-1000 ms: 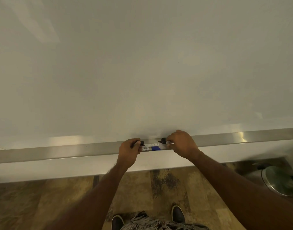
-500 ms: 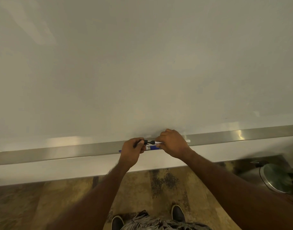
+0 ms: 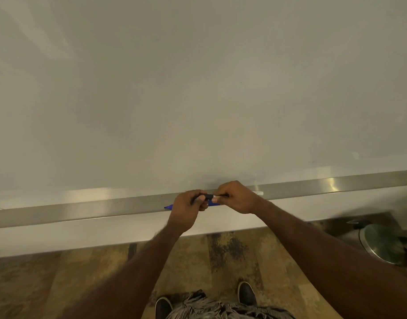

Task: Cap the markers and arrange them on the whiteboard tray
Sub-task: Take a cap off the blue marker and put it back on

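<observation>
Whiteboard (image 3: 198, 88) fills the view above its metal tray (image 3: 82, 209). Just over the tray, my left hand (image 3: 187, 209) grips the black cap (image 3: 208, 196) and my right hand (image 3: 236, 197) grips the marker (image 3: 215, 199); I should align both, then press until they seat. 1 blue marker (image 3: 168, 206) lies below on the tray.

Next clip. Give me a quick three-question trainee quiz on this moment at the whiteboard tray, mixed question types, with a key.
1. True or false: both hands are on the black marker.
2. What colour is the marker lying on the tray behind the hands? A) red B) blue C) green
3. Fill in: the left hand grips the black ____ while the right hand grips the barrel.

Key: 1 true. 2 B, the blue marker. 3 cap.
</observation>
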The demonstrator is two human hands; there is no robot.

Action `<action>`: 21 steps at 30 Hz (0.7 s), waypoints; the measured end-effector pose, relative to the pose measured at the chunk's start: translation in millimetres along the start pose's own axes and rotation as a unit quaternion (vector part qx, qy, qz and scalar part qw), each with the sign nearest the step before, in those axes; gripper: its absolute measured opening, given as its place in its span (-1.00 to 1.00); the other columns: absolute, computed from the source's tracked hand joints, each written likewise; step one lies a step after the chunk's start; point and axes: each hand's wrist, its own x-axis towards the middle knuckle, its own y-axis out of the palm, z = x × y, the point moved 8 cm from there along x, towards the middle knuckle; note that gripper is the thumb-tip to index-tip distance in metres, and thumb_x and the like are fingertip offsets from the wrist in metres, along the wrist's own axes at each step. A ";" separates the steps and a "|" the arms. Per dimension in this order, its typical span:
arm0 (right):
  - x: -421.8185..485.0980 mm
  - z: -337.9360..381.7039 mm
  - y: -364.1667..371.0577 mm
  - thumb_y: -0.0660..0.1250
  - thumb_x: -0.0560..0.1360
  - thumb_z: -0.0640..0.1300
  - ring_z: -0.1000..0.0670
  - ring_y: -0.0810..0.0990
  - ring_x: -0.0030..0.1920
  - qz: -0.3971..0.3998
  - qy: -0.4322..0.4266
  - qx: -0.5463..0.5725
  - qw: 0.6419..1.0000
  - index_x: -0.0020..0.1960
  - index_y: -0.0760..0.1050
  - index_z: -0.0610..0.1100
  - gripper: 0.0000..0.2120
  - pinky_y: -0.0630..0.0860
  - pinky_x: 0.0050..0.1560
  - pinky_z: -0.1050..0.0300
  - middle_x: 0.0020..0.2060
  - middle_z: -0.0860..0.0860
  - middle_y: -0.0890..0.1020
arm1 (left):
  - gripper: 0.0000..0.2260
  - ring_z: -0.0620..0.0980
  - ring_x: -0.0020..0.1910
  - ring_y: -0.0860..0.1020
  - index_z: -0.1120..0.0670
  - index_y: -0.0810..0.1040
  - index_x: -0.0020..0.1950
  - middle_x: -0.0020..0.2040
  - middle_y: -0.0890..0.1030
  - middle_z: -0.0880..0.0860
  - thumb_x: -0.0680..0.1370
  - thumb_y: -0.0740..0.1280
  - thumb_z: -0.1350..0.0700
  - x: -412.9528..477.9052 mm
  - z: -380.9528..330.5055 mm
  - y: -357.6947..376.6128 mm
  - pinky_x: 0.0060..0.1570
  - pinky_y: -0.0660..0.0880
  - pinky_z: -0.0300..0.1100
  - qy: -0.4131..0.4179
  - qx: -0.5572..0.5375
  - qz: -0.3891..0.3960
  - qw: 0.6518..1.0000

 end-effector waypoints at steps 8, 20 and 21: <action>-8.7 -24.9 -4.3 0.39 0.49 -0.07 0.08 0.53 -0.28 -0.042 0.042 0.024 0.998 -0.06 0.61 -0.09 -0.91 0.46 -0.23 0.17 -0.26 0.00 0.62 | -0.79 0.01 -0.09 0.62 0.12 0.61 0.14 -0.03 0.69 0.12 0.58 0.27 0.10 11.7 -3.0 1.7 0.06 0.56 -0.11 0.021 0.145 0.029 0.989; -41.0 -80.0 -5.1 0.33 0.53 -0.14 -0.02 0.54 -0.03 -0.147 0.118 -0.092 0.978 0.06 0.57 -0.15 -0.86 0.44 -0.02 0.17 -0.02 -0.06 0.60 | -0.91 0.01 -0.16 0.59 0.07 0.63 -0.04 -0.11 0.65 0.06 0.53 0.33 0.14 2.3 35.3 -72.0 -0.04 0.59 -0.04 -0.007 0.238 -0.107 0.965; -40.0 -80.1 -4.8 0.32 0.54 -0.15 -0.02 0.54 -0.01 -0.145 0.118 -0.096 0.978 0.08 0.57 -0.15 -0.85 0.41 -0.02 0.19 -0.01 -0.06 0.60 | -0.91 0.01 -0.16 0.58 0.06 0.62 -0.06 -0.12 0.65 0.05 0.53 0.32 0.14 0.5 37.8 -73.2 -0.06 0.59 -0.04 -0.012 0.242 -0.108 0.964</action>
